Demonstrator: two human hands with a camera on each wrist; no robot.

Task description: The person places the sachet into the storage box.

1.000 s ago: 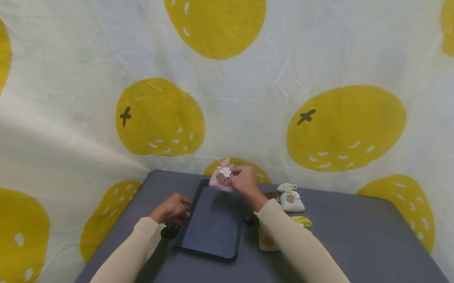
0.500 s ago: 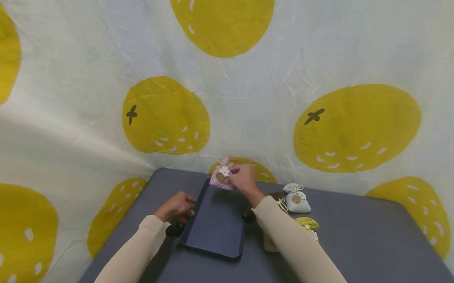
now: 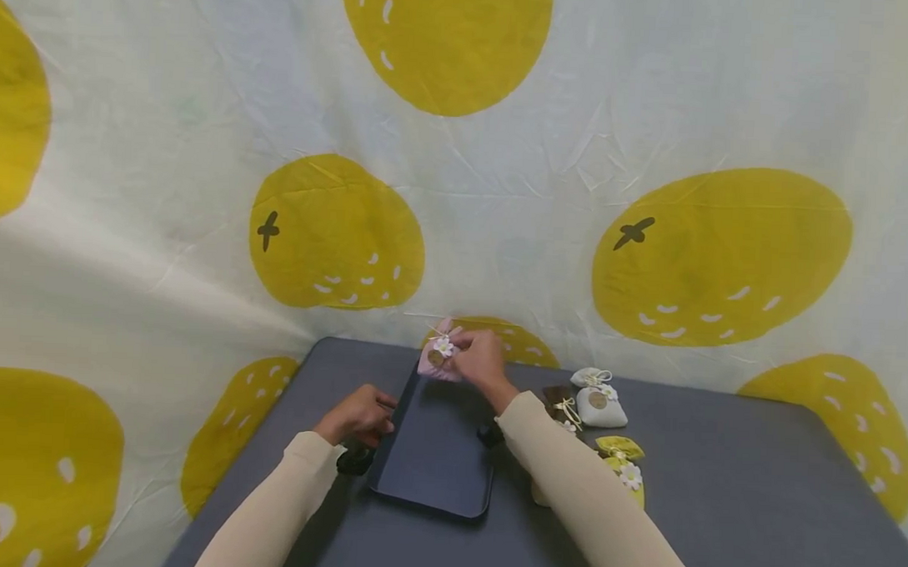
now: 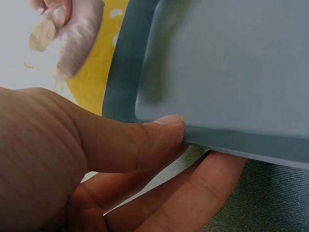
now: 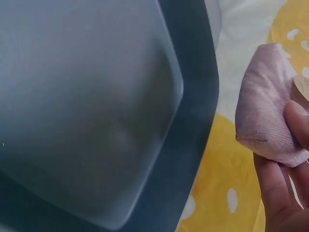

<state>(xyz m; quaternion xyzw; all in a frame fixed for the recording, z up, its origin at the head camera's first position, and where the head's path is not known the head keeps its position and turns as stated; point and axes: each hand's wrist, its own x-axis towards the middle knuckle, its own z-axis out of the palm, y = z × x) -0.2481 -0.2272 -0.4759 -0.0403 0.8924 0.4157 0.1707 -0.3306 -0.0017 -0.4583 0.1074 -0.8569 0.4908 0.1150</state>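
A dark grey tray [image 3: 436,466] lies lengthwise in front of me, its left side seeming slightly raised in the head view. My left hand [image 3: 361,414] grips its left rim; the left wrist view shows the thumb [image 4: 159,137] on top and fingers [image 4: 212,183] underneath. Above the tray's far end, my right hand [image 3: 481,361] pinches a small pink drawstring pouch [image 3: 434,365] with a white flower and a round wooden tag. The right wrist view has this pink pouch [image 5: 265,106] between thumb and fingers, off the tray's corner.
Right of the tray lie a white pouch [image 3: 601,407], a yellow pouch [image 3: 619,447] and a brown pouch [image 3: 558,401], partly hidden by the right sleeve [image 3: 582,480]. A cloth [image 3: 517,194] with yellow fruit prints hangs behind the grey table [image 3: 732,477].
The tray's left wall shows wider, as if tilted up by my left hand. My right hand has shifted slightly left relative to the pouches, still holding the pink pouch. The head view has turned slightly left.
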